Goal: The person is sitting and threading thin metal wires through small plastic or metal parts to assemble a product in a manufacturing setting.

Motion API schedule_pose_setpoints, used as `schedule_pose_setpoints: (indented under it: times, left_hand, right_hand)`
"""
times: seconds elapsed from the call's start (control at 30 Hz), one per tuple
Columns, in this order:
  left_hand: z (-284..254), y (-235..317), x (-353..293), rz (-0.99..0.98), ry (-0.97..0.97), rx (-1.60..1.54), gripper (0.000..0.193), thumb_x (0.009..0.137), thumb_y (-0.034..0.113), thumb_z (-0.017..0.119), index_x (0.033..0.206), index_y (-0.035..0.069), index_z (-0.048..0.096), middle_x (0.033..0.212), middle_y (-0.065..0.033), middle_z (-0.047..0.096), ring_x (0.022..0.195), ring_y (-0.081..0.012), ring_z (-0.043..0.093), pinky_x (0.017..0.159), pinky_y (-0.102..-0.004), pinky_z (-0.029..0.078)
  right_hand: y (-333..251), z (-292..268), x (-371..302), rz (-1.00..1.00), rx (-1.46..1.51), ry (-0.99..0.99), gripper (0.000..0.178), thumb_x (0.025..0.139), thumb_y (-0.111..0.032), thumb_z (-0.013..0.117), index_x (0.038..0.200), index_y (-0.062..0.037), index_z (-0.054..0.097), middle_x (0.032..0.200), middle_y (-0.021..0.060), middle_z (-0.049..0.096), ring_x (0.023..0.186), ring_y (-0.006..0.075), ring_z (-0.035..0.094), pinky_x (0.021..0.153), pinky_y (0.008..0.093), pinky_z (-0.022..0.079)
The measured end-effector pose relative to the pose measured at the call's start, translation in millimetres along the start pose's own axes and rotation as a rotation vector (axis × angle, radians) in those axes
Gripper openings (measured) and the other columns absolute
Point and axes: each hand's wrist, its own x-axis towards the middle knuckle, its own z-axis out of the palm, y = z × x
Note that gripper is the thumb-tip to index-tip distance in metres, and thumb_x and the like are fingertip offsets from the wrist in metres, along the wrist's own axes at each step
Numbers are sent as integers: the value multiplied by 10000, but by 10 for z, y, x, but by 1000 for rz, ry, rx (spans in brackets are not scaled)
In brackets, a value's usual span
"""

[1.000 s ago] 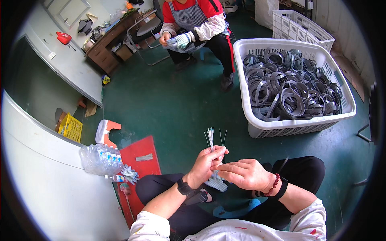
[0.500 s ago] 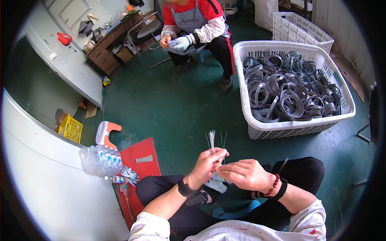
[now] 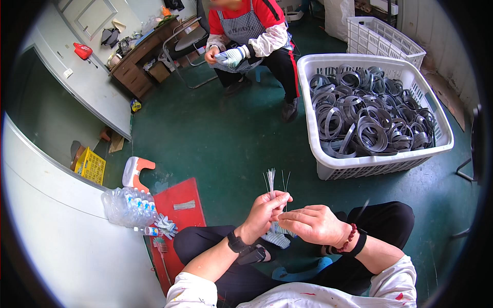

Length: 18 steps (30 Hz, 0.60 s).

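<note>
My left hand [image 3: 261,213] is closed around a bundle of thin, pale metal wires [image 3: 271,179], whose ends fan out above the fist. Two or so finer wires [image 3: 285,180] stand apart, just right of the bundle. My right hand [image 3: 316,226] meets the left from the right, its fingers pressed together at the lower part of these separate wires. Its fingertips are partly hidden, so the exact grip is hard to see. Below the hands, between my legs, lies a striped knit glove [image 3: 278,239].
A white plastic crate [image 3: 377,167] full of dark coiled strips stands at right, an empty-looking crate [image 3: 385,41] behind it. Ahead sits a co-worker [image 3: 246,31] holding a glove. At left are a red mat [image 3: 177,205] with more wires [image 3: 184,205], wrapped bottles [image 3: 128,205] and a small stool [image 3: 136,172].
</note>
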Motion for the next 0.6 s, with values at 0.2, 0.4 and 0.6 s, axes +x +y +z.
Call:
schedule_pose_setpoints:
  times: [0.2,0.4,0.6]
  left_hand:
    - [28,-7,-15,-4,3,17,159,1050,170,621,1008,29,681,677,92,469,549,-2,348,498,-176,281]
    - [27,-3,-8,-1,1,28,160,1045,178,630,1006,32,681,679,93,473,551,0,352,503,-176,288]
    - [17,-12,-7,-2,3,24,162,1041,183,640,1004,32,684,683,93,477,554,2,362,508,-173,295]
  right_hand:
    - [7,4,-8,2,3,10,347,801,-67,712,1146,-87,691,1153,30,740,874,180,756,734,291,610]
    - [19,26,-25,-1,13,32,368,800,-60,711,1166,-91,693,1154,34,741,886,186,757,742,299,614]
    - [26,35,-26,-2,20,38,383,797,-56,711,1178,-93,696,1139,33,740,879,189,756,735,299,614]
